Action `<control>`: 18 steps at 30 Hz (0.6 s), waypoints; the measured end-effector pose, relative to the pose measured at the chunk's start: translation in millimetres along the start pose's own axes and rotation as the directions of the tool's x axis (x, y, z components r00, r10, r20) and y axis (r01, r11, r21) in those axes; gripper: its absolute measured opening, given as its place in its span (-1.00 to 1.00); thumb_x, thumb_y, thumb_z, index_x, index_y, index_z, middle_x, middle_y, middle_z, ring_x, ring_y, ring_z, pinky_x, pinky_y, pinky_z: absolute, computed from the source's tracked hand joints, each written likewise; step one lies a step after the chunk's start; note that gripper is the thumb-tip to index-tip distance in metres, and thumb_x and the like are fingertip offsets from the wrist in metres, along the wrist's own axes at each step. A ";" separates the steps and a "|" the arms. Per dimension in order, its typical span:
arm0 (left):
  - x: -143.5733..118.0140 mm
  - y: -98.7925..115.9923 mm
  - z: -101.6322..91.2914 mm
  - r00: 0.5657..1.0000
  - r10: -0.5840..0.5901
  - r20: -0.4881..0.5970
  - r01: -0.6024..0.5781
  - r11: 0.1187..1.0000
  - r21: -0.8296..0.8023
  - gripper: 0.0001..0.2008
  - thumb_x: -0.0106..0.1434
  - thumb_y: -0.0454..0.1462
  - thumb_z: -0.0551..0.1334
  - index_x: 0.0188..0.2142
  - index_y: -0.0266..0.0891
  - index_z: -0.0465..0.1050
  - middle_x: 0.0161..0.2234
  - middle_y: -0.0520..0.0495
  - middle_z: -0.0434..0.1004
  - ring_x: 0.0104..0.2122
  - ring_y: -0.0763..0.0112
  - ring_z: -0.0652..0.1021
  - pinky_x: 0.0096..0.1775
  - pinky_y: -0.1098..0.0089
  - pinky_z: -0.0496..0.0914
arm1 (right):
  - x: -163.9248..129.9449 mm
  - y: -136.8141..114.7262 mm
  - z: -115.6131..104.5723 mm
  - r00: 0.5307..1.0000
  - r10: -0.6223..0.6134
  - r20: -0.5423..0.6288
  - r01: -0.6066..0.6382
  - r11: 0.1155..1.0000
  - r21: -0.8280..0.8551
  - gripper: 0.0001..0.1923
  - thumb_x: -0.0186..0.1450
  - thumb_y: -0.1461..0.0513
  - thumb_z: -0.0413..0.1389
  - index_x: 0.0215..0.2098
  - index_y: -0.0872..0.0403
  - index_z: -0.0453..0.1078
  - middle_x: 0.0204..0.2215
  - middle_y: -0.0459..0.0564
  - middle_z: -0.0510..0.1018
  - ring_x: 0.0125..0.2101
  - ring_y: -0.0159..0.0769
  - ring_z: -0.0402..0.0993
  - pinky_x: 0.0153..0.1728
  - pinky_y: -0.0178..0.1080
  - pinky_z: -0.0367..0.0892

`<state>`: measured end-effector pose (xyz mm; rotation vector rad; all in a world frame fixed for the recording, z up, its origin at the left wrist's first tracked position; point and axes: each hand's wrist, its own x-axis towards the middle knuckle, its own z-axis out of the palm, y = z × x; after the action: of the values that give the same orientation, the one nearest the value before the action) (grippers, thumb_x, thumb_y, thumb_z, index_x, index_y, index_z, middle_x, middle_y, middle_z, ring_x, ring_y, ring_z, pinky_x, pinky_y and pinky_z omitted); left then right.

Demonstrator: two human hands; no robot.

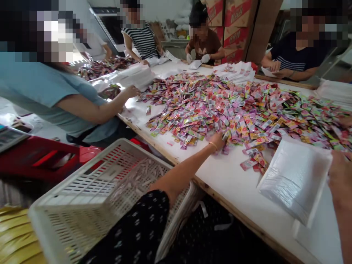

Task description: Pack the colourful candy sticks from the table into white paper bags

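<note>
My left hand (217, 141) reaches to the near edge of a large heap of small colourful packets (198, 110). Its fingers are closed on a small sachet (226, 135), partly hidden by the hand. At the right edge, my right hand (338, 165) grips the side of a white translucent plastic bag (295, 179), tilted above the tabletop. That hand is cut off by the frame, so its fingers show only in part. A few loose packets (253, 161) lie between the bag and the heap.
A white plastic crate (90, 200) with clear wrappers inside stands against the wooden edge of the white table (228, 176). Several people work around the table. Stacks of white bags (236, 71) lie at its far side, and red cartons (236, 31) are piled behind.
</note>
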<state>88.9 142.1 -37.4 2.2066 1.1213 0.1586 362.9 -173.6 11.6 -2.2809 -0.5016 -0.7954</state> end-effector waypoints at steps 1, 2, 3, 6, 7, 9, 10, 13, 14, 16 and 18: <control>-13.7 -10.3 -0.3 0.996 0.045 0.071 -0.042 0.998 -0.041 -0.60 0.07 -0.24 0.35 -0.09 -0.33 0.41 -0.10 -0.31 0.49 -0.06 0.04 0.49 -0.08 0.25 0.35 | -10.2 -9.5 -7.0 0.999 -0.025 -0.035 0.023 0.998 -0.056 -0.35 0.15 -0.02 0.13 -0.02 0.37 0.41 -0.23 0.52 0.50 -0.23 0.17 0.43 -0.37 0.06 0.25; -27.7 -19.7 -0.4 0.986 0.079 0.145 -0.061 0.990 -0.128 -0.64 0.02 -0.27 0.38 -0.16 -0.31 0.44 -0.18 -0.23 0.53 -0.12 0.09 0.52 -0.12 0.30 0.37 | -23.9 -23.4 -14.4 0.996 -0.069 -0.060 0.062 0.993 -0.099 -0.28 0.10 0.02 0.17 0.05 0.42 0.36 -0.10 0.56 0.45 -0.08 0.22 0.38 -0.25 0.09 0.26; -41.0 -27.6 -0.3 0.969 0.106 0.223 -0.045 0.964 -0.263 -0.67 -0.01 -0.29 0.39 -0.22 -0.29 0.45 -0.26 -0.16 0.55 -0.19 0.16 0.54 -0.17 0.35 0.39 | -41.3 -41.1 -20.9 0.985 -0.167 -0.041 0.163 0.981 -0.102 -0.26 0.10 0.05 0.17 0.10 0.42 0.31 -0.01 0.53 0.40 0.04 0.22 0.31 -0.11 0.10 0.24; -71.1 -42.0 2.1 0.891 0.143 0.430 0.223 0.688 -0.691 -0.76 -0.01 -0.34 0.33 -0.29 -0.30 0.44 -0.43 -0.05 0.55 -0.40 0.32 0.56 -0.35 0.41 0.42 | -108.9 -103.6 -29.3 0.919 -0.199 0.341 0.107 0.957 0.269 -0.47 0.24 0.04 -0.01 0.03 0.21 0.38 -0.19 0.22 0.54 -0.31 -0.14 0.48 -0.27 -0.11 0.36; -77.2 -44.4 3.2 0.877 0.114 0.467 0.328 0.568 -0.755 -0.78 0.00 -0.36 0.30 -0.30 -0.32 0.44 -0.47 -0.05 0.54 -0.45 0.36 0.56 -0.38 0.42 0.43 | -132.4 -122.8 -27.9 0.815 -0.208 0.541 0.016 0.941 0.337 -0.53 0.23 0.02 -0.01 -0.08 0.15 0.45 -0.27 0.14 0.57 -0.40 -0.20 0.47 -0.32 -0.15 0.36; -85.2 -47.0 3.7 0.851 0.051 0.523 0.468 0.379 -0.798 -0.84 0.01 -0.39 0.24 -0.34 -0.37 0.43 -0.50 -0.09 0.54 -0.52 0.38 0.55 -0.42 0.42 0.44 | -172.1 -153.0 -21.2 0.661 -0.220 0.717 -0.079 0.930 0.358 -0.59 0.22 0.01 -0.01 -0.20 0.10 0.49 -0.29 0.09 0.59 -0.38 -0.22 0.48 -0.24 -0.16 0.37; -88.0 -47.7 2.8 0.838 0.042 0.544 0.506 0.313 -0.804 -0.86 0.03 -0.40 0.21 -0.35 -0.39 0.43 -0.50 -0.12 0.55 -0.52 0.38 0.55 -0.42 0.40 0.45 | -186.5 -163.8 -17.0 0.621 -0.208 0.756 -0.121 0.927 0.355 -0.61 0.21 0.01 -0.01 -0.22 0.09 0.49 -0.29 0.08 0.59 -0.35 -0.22 0.49 -0.20 -0.16 0.36; -97.0 -47.7 -2.7 0.789 0.109 0.605 0.578 0.207 -0.790 -0.86 0.09 -0.40 0.14 -0.35 -0.41 0.43 -0.46 -0.20 0.58 -0.45 0.32 0.59 -0.35 0.35 0.49 | -208.1 -184.5 -5.4 0.544 -0.131 0.829 -0.306 0.889 0.341 -0.58 0.22 -0.01 -0.01 -0.17 0.09 0.47 -0.28 0.07 0.59 -0.38 -0.24 0.50 -0.21 -0.18 0.36; -100.8 -46.9 -4.1 0.775 0.128 0.619 0.591 0.200 -0.782 -0.86 0.09 -0.41 0.13 -0.35 -0.41 0.43 -0.46 -0.19 0.58 -0.45 0.31 0.60 -0.34 0.33 0.50 | -210.4 -189.4 -2.0 0.517 -0.106 0.849 -0.385 0.858 0.341 -0.55 0.21 -0.04 0.00 -0.14 0.09 0.45 -0.29 0.06 0.58 -0.41 -0.25 0.48 -0.24 -0.18 0.35; -109.6 -43.8 -4.4 0.789 0.134 0.600 0.570 0.207 -0.795 -0.87 0.07 -0.43 0.16 -0.34 -0.40 0.42 -0.50 -0.14 0.56 -0.49 0.34 0.58 -0.36 0.34 0.49 | -212.3 -198.1 4.3 0.493 -0.059 0.868 -0.537 0.765 0.356 -0.52 0.11 -0.08 0.11 -0.18 0.09 0.45 -0.29 0.06 0.57 -0.43 -0.27 0.45 -0.28 -0.20 0.33; -118.1 -40.1 -1.0 0.830 0.139 0.540 0.508 0.212 -0.835 -0.85 0.04 -0.46 0.21 -0.33 -0.39 0.43 -0.51 -0.09 0.56 -0.53 0.40 0.55 -0.39 0.40 0.47 | -214.1 -204.1 10.0 0.494 -0.012 0.870 -0.644 0.667 0.375 -0.54 -0.03 -0.08 0.23 -0.34 0.09 0.44 -0.37 0.03 0.54 -0.43 -0.29 0.40 -0.33 -0.23 0.30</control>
<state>-12.8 69.9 -39.8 0.7913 0.6189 0.0936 98.8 -50.9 -41.1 -1.7767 -0.5621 0.7061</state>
